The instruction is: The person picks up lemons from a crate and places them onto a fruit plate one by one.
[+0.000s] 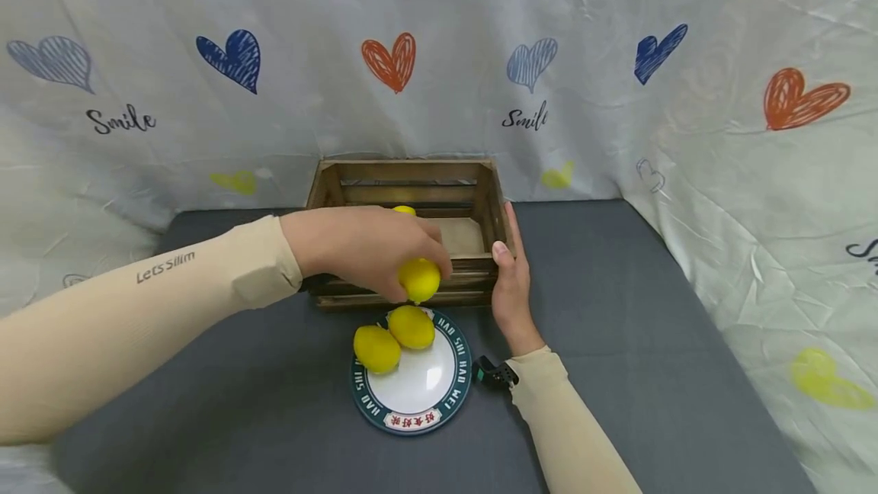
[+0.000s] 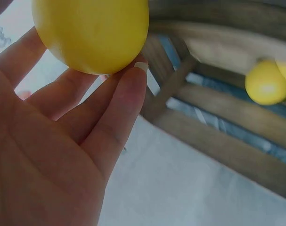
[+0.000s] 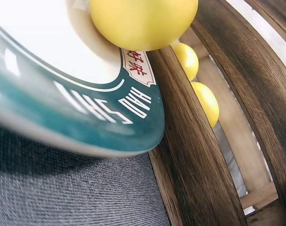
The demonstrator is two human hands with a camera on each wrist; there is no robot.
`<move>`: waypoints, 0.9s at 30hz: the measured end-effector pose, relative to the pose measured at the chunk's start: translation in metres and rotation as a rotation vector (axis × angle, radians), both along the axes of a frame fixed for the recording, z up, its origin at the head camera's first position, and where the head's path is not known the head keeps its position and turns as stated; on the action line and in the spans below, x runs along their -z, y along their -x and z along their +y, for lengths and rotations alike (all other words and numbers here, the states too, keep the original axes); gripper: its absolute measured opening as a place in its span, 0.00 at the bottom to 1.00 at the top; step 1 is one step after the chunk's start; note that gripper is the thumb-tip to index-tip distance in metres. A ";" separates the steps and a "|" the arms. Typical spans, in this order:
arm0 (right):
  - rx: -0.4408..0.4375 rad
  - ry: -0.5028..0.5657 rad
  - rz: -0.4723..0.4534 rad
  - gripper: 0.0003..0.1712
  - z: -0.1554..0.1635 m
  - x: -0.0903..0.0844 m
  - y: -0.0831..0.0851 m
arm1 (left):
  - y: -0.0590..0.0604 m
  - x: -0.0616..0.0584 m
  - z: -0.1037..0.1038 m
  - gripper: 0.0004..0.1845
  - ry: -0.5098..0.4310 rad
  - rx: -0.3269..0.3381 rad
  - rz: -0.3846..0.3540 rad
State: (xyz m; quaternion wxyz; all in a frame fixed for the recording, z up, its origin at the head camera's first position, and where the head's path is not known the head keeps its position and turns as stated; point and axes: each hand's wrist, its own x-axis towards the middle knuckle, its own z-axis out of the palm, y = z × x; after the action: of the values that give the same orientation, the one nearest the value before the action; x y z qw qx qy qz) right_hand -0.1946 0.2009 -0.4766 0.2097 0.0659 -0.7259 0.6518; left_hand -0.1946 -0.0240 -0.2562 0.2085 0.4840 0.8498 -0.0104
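Note:
My left hand [image 1: 373, 246] pinches a yellow lemon [image 1: 419, 280] between thumb and fingers, just in front of the wooden crate [image 1: 408, 170]. Close up in the left wrist view, the held lemon [image 2: 91, 35] rests against curved fingertips [image 2: 133, 77]. Against the crate's right side lies my right hand [image 1: 513, 292], fingers straight along the outer slats, thumb at the front corner. Below the held fruit, two lemons [image 1: 376, 349] sit on a green-rimmed white plate [image 1: 420, 389]. More lemons [image 2: 266, 82] lie inside the crate, mostly hidden by my left hand in the head view.
The plate stands on a dark grey tabletop [image 1: 617, 326], close to the crate's front. Behind the crate hangs a pale curtain [image 1: 453, 113] printed with hearts, which also runs along the right side. A dark band [image 1: 495, 373] circles my right wrist.

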 end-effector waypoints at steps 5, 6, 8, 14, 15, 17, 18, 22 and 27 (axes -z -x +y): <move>-0.001 -0.004 -0.007 0.42 0.000 -0.002 0.000 | -0.011 0.006 0.011 0.27 -0.021 0.051 -0.022; -0.003 -0.003 -0.009 0.42 0.000 -0.002 0.000 | -0.013 0.007 0.013 0.27 -0.026 0.065 -0.023; -0.004 -0.003 -0.013 0.42 0.000 -0.003 -0.001 | -0.017 0.010 0.016 0.27 -0.037 0.093 -0.025; -0.005 -0.009 -0.007 0.42 0.001 -0.004 -0.001 | -0.025 0.026 0.026 0.27 -0.025 0.149 -0.063; -0.006 -0.009 -0.002 0.42 0.001 -0.004 0.000 | -0.025 0.029 0.028 0.27 -0.020 0.153 -0.071; -0.008 -0.006 0.008 0.42 0.002 -0.003 0.001 | -0.025 0.036 0.030 0.27 -0.013 0.158 -0.082; -0.010 -0.003 0.010 0.42 0.002 -0.003 0.001 | -0.025 0.041 0.031 0.27 -0.010 0.159 -0.088; -0.013 0.009 0.018 0.42 0.002 -0.002 0.001 | -0.026 0.058 0.035 0.27 -0.016 0.169 -0.105; -0.018 0.029 0.025 0.42 0.000 -0.003 0.001 | -0.028 0.080 0.040 0.27 -0.020 0.175 -0.124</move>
State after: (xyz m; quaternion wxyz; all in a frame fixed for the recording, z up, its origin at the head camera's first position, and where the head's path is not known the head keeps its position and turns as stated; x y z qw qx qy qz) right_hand -0.1961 0.2011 -0.4741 0.2137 0.0774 -0.7132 0.6630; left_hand -0.1664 0.0159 -0.3362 0.2542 0.5582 0.7898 0.0098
